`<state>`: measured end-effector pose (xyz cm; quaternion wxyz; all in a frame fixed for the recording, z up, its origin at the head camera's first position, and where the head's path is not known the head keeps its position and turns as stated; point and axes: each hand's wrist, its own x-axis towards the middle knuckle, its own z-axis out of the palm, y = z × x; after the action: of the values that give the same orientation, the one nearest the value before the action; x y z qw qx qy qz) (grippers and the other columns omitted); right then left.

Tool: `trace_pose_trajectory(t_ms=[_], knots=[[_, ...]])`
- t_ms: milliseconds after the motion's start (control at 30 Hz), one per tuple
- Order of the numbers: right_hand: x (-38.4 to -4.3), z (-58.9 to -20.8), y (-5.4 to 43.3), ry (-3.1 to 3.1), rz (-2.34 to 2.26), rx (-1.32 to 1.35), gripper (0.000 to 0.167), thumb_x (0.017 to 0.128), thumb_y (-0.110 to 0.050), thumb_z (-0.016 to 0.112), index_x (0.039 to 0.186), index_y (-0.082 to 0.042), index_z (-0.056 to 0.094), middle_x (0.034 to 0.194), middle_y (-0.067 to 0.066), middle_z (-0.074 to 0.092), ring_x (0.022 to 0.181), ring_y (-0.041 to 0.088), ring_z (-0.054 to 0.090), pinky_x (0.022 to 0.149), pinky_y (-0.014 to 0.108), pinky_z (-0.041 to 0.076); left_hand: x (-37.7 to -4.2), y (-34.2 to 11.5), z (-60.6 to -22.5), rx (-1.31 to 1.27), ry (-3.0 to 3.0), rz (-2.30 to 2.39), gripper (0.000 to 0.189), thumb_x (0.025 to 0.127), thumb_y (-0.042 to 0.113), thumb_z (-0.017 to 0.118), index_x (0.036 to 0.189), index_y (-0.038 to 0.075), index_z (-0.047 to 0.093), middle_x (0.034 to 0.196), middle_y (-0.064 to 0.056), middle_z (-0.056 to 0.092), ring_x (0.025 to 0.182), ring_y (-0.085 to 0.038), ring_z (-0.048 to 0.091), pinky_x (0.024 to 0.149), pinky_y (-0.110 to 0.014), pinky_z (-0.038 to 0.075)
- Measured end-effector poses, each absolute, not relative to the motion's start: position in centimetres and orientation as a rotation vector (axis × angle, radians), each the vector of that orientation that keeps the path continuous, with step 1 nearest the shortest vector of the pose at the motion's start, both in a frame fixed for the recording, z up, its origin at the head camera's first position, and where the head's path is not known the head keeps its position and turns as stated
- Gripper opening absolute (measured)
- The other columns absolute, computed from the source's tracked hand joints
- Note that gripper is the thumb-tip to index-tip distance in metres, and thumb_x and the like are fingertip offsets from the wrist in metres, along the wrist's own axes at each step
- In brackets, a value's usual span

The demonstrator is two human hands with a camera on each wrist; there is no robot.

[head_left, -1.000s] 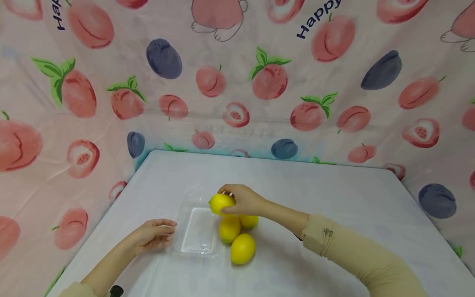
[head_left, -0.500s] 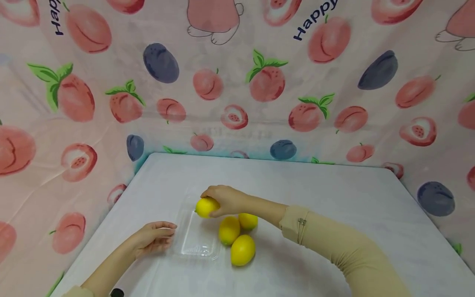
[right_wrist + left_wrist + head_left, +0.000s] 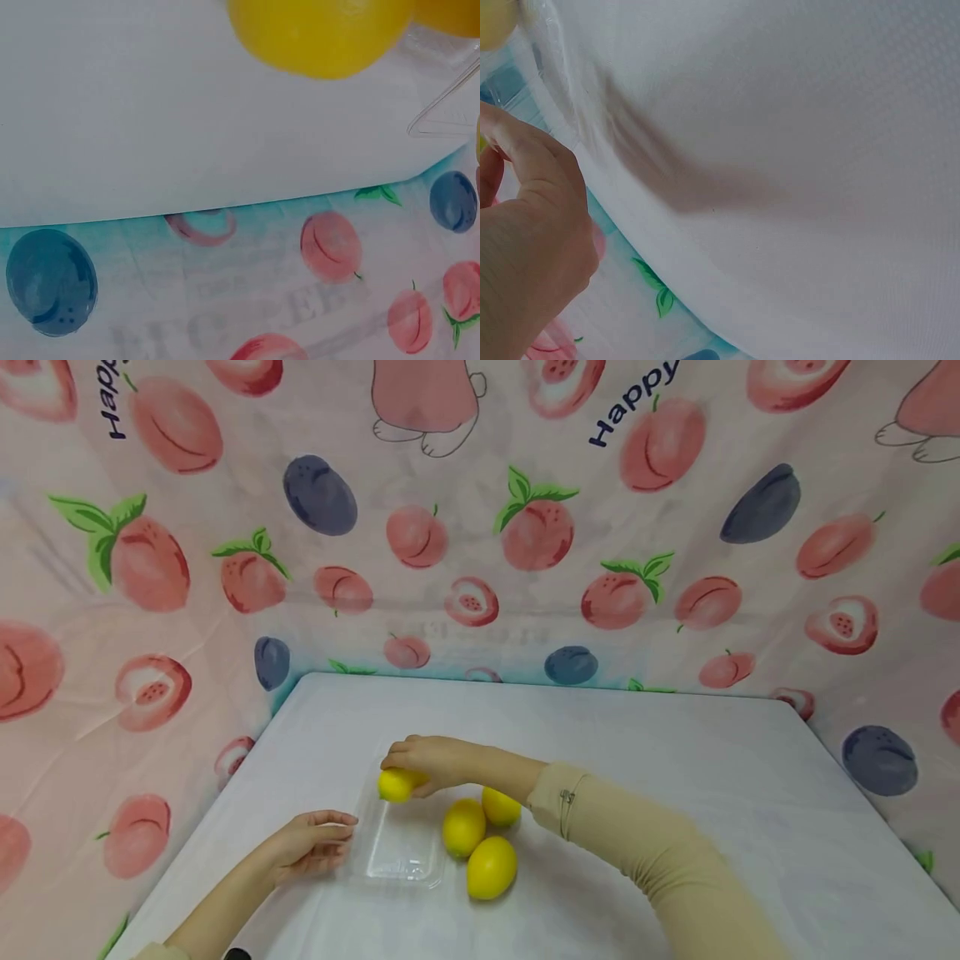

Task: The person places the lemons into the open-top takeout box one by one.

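Observation:
In the head view my right hand (image 3: 435,760) grips a yellow lemon (image 3: 396,785) from above, over the far end of a clear plastic container (image 3: 401,872). The palm and fingers hide part of that lemon. My left hand (image 3: 311,843) is at the container's left side, fingers relaxed and fingertips right at its rim; it holds nothing. The left wrist view shows this hand (image 3: 536,217) beside the clear plastic edge (image 3: 555,60). To the container's right lie three more lemons: one close to its wall (image 3: 464,828), one nearer (image 3: 492,868), one behind, partly covered by my right forearm (image 3: 501,807).
A white-covered table (image 3: 637,752) carries everything. Behind and beside it hangs a pink fruit-print cloth (image 3: 525,610). My right sleeve (image 3: 630,835) stretches across the table's right half. The right wrist view has a lemon (image 3: 322,34) large at its top edge.
My right hand has carried its lemon leftward, from above the other lemons to over the container's far end. My left hand and the three other lemons stay in place.

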<state>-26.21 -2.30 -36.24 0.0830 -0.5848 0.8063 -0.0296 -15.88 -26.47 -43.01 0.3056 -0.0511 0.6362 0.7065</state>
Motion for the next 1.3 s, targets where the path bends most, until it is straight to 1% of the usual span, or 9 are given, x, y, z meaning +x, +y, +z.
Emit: trace_pose_trajectory(t_ms=[100, 200, 333, 533, 767, 933, 1067, 1200, 1300], knots=[[-26.1, -36.4, -2.9, 2.387, 0.000, -1.781, 0.049, 0.086, -0.020, 0.069, 0.131, -0.009, 0.051, 0.129, 0.003, 0.055, 0.115, 0.018, 0.051, 0.104, 0.021, 0.041, -15.8, -26.6, -43.1, -0.149, 1.701, 1.857, 0.013, 0.087, 0.017, 0.067, 0.099, 0.013, 0.065, 0.078, 0.005, 0.063, 0.067, -0.003, 0.062, 0.068, -0.020, 0.058], [-26.2, -36.7, -3.4, 2.391, 0.115, -1.826, 0.048, 0.086, -0.021, 0.069, 0.131, -0.011, 0.052, 0.129, 0.001, 0.055, 0.116, 0.017, 0.050, 0.104, 0.022, 0.041, -15.6, -26.2, -42.6, -0.194, 1.743, 1.843, 0.011, 0.088, 0.016, 0.064, 0.099, 0.013, 0.064, 0.077, 0.006, 0.062, 0.066, -0.003, 0.062, 0.067, -0.020, 0.058], [-26.6, -37.4, -3.8, 2.422, 0.272, -1.886, 0.049, 0.086, -0.025, 0.069, 0.131, -0.014, 0.052, 0.128, -0.001, 0.055, 0.116, 0.016, 0.048, 0.100, 0.023, 0.043, -15.7, -25.9, -42.2, -0.220, 1.768, 1.831, 0.009, 0.092, 0.012, 0.059, 0.100, 0.013, 0.064, 0.077, 0.006, 0.062, 0.065, -0.003, 0.061, 0.065, -0.020, 0.058], [-26.7, -38.4, -4.5, 2.428, 0.312, -1.946, 0.048, 0.087, -0.020, 0.068, 0.132, -0.015, 0.052, 0.130, -0.002, 0.055, 0.117, 0.016, 0.049, 0.099, 0.024, 0.043, -15.6, -26.1, -42.2, -0.215, 1.792, 1.828, 0.011, 0.092, 0.011, 0.058, 0.101, 0.010, 0.064, 0.077, 0.006, 0.063, 0.065, -0.003, 0.061, 0.064, -0.020, 0.058], [-26.1, -39.3, -5.2, 2.383, 0.446, -2.011, 0.042, 0.091, -0.018, 0.062, 0.132, -0.016, 0.051, 0.130, -0.002, 0.054, 0.119, 0.016, 0.049, 0.100, 0.023, 0.044, -15.5, -26.3, -42.5, -0.182, 1.801, 1.834, 0.010, 0.092, 0.011, 0.057, 0.099, 0.013, 0.064, 0.074, 0.007, 0.062, 0.063, -0.003, 0.060, 0.062, -0.019, 0.057], [-26.1, -39.5, -5.3, 2.348, 0.450, -2.035, 0.038, 0.094, -0.018, 0.058, 0.131, -0.014, 0.051, 0.130, 0.000, 0.054, 0.119, 0.016, 0.050, 0.102, 0.023, 0.044, -15.3, -26.3, -42.4, -0.183, 1.798, 1.841, 0.009, 0.092, 0.011, 0.057, 0.098, 0.014, 0.064, 0.073, 0.007, 0.062, 0.063, -0.002, 0.059, 0.061, -0.018, 0.057], [-26.4, -40.2, -5.2, 2.338, 0.395, -2.076, 0.038, 0.093, -0.015, 0.059, 0.130, -0.013, 0.050, 0.125, 0.002, 0.053, 0.115, 0.016, 0.051, 0.102, 0.021, 0.043, -15.2, -26.3, -42.4, -0.187, 1.793, 1.846, 0.009, 0.092, 0.011, 0.058, 0.098, 0.014, 0.065, 0.073, 0.007, 0.062, 0.063, -0.002, 0.060, 0.061, -0.018, 0.057], [-25.7, -39.7, -4.8, 2.354, 0.360, -2.043, 0.041, 0.092, -0.012, 0.060, 0.131, -0.012, 0.050, 0.127, 0.004, 0.053, 0.117, 0.017, 0.052, 0.104, 0.023, 0.043, -15.0, -26.2, -42.5, -0.194, 1.800, 1.845, 0.009, 0.092, 0.011, 0.058, 0.098, 0.014, 0.065, 0.073, 0.007, 0.062, 0.063, -0.002, 0.059, 0.062, -0.018, 0.057], [-25.5, -39.8, -4.6, 2.371, 0.346, -2.012, 0.044, 0.090, -0.014, 0.062, 0.132, -0.014, 0.050, 0.130, 0.004, 0.052, 0.118, 0.018, 0.051, 0.103, 0.024, 0.044, -14.8, -26.1, -42.6, -0.195, 1.807, 1.847, 0.009, 0.092, 0.011, 0.058, 0.098, 0.014, 0.065, 0.073, 0.007, 0.062, 0.063, -0.002, 0.059, 0.061, -0.018, 0.057]])
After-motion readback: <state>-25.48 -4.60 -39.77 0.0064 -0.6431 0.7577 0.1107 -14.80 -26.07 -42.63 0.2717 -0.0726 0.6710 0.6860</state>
